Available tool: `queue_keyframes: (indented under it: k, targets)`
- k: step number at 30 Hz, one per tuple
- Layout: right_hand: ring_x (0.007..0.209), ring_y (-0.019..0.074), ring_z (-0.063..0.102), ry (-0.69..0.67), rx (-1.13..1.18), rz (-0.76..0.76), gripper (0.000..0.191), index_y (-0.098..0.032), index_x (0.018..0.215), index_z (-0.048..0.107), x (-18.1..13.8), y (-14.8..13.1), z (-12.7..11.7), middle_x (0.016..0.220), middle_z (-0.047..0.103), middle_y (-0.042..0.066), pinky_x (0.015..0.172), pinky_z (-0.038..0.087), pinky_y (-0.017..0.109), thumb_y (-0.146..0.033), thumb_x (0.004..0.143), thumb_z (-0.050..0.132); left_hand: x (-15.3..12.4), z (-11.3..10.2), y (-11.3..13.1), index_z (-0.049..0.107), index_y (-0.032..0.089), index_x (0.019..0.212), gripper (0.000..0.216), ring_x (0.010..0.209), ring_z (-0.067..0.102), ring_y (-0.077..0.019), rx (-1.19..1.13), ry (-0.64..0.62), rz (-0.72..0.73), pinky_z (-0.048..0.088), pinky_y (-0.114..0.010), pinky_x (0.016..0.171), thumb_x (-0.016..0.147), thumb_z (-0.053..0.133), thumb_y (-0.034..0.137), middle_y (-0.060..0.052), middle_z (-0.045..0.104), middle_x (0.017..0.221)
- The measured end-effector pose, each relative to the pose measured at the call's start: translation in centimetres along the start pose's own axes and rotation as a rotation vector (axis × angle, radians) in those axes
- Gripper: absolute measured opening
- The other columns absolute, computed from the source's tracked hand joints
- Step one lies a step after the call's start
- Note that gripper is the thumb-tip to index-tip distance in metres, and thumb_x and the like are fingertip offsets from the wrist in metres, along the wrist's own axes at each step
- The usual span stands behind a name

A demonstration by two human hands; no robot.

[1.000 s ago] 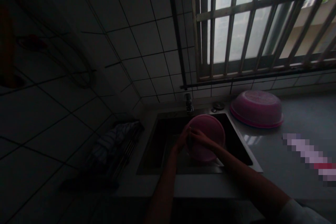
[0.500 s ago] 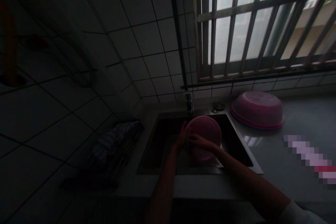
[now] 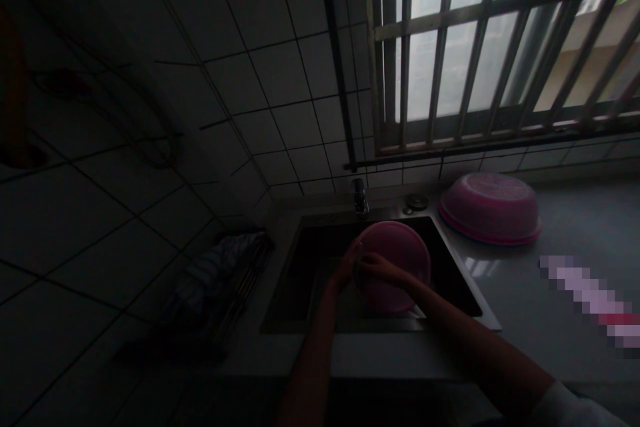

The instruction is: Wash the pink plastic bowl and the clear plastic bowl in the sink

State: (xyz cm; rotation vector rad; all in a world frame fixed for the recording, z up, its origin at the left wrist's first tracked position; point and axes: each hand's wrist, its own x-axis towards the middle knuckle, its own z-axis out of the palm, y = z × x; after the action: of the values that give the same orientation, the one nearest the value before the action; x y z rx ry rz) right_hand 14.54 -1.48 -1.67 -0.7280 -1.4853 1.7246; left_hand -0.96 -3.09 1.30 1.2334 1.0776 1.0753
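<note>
Pink bowl (image 3: 400, 257) seen in sink (image 3: 444, 260), just right of left hand (image 3: 345, 270); round, no long axis made out. Right hand (image 3: 376, 269) seen over bowl's left side, nearer its middle. Fingers lost in gloom: either hand's grip cannot be told.

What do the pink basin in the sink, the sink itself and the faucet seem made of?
Pink basin: probably smooth plastic, given its even colour and rounded rim.
Sink: likely stainless steel, its grey rim faintly shiny.
Faucet: apparently chromed metal, from its bright highlights.
The dimness leaves all three open.
</note>
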Motion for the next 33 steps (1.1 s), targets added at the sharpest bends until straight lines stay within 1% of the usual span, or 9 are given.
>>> queue_keyframes:
  k: [2,5,8,11,17,19,25,29,33]
  targets:
    - [0.069,0.0183,0.06,0.056,0.005,-0.023,0.042,-0.017,0.089,0.071,0.0,-0.3,-0.2,0.082,0.072,0.005,0.065,0.051,0.031,-0.056,0.074,0.079,0.1,-0.1,0.0,0.069,0.022,0.138,0.085,0.151,0.047,-0.0382,0.013,0.002,0.018,0.025,-0.054,0.131,0.076,0.075,0.08,-0.013,0.061,0.155]
    - [0.073,0.0194,0.062,0.341,0.013,-0.121,0.036,-0.018,0.088,0.07,0.0,-2.0,-2.7,0.085,0.072,0.005,0.068,0.051,0.031,-0.052,0.076,0.074,0.3,0.3,0.0,0.067,0.02,0.142,0.085,0.152,0.045,-0.0378,0.006,-0.027,0.048,0.023,-0.054,0.132,0.08,0.073,0.078,-0.014,0.057,0.158]
    - [0.069,0.0185,0.059,0.49,-0.002,-0.138,0.031,-0.019,0.084,0.067,0.0,-3.4,-4.8,0.08,0.07,0.004,0.064,0.049,0.029,-0.049,0.077,0.069,0.7,0.6,-0.4,0.067,0.02,0.142,0.083,0.152,0.046,-0.0376,-0.023,-0.05,0.054,0.024,-0.056,0.131,0.082,0.072,0.078,-0.014,0.057,0.158]
    - [0.069,0.0184,0.059,0.452,-0.015,-0.151,0.031,-0.019,0.084,0.067,-0.1,-3.3,-4.4,0.08,0.07,0.004,0.064,0.049,0.029,-0.049,0.078,0.069,0.8,0.5,-0.8,0.066,0.022,0.142,0.082,0.152,0.045,-0.0373,-0.048,-0.052,0.056,0.024,-0.056,0.131,0.082,0.072,0.077,-0.014,0.057,0.159]
    - [0.069,0.0192,0.062,0.045,0.014,0.005,0.043,-0.018,0.088,0.072,0.0,-0.9,-0.3,0.081,0.073,0.005,0.064,0.051,0.03,-0.057,0.075,0.079,0.5,-0.3,-0.7,0.067,0.022,0.14,0.084,0.154,0.042,-0.0377,0.049,-0.022,0.028,0.022,-0.054,0.132,0.079,0.072,0.08,-0.013,0.057,0.158]
    - [0.07,0.0192,0.062,0.105,0.033,-0.02,0.041,-0.017,0.087,0.072,0.1,-1.0,-0.8,0.081,0.073,0.005,0.065,0.051,0.03,-0.056,0.074,0.079,0.6,-0.3,-0.5,0.067,0.022,0.14,0.083,0.151,0.046,-0.0373,0.074,-0.034,0.045,0.024,-0.053,0.131,0.081,0.07,0.08,-0.014,0.06,0.156]
    - [0.063,0.0149,0.054,0.509,0.116,-0.141,0.031,-0.02,0.079,0.063,0.3,-3.5,-5.3,0.074,0.065,0.0,0.059,0.046,0.026,-0.049,0.073,0.072,0.3,0.1,0.1,0.059,0.022,0.143,0.08,0.14,0.056,-0.0337,0.139,-0.059,0.096,0.04,-0.05,0.121,0.084,0.072,0.074,-0.015,0.061,0.15]
    - [0.066,0.0157,0.058,0.268,0.108,-0.071,0.034,-0.019,0.082,0.065,-0.2,-2.8,-3.7,0.077,0.067,0.001,0.064,0.049,0.028,-0.05,0.074,0.075,-0.4,0.0,0.0,0.046,0.026,0.151,0.09,0.121,0.068,-0.0306,0.063,-0.099,-0.052,0.05,-0.052,0.11,0.079,0.08,0.069,-0.014,0.066,0.14]
    - [0.068,0.0172,0.062,-0.063,0.033,0.054,0.038,-0.017,0.087,0.07,-0.7,-1.1,-0.6,0.082,0.071,0.004,0.066,0.051,0.03,-0.05,0.071,0.081,-0.3,-0.1,-0.2,0.056,0.024,0.146,0.087,0.138,0.059,-0.0344,0.018,-0.035,-0.01,0.039,-0.053,0.122,0.078,0.08,0.072,-0.015,0.063,0.149]
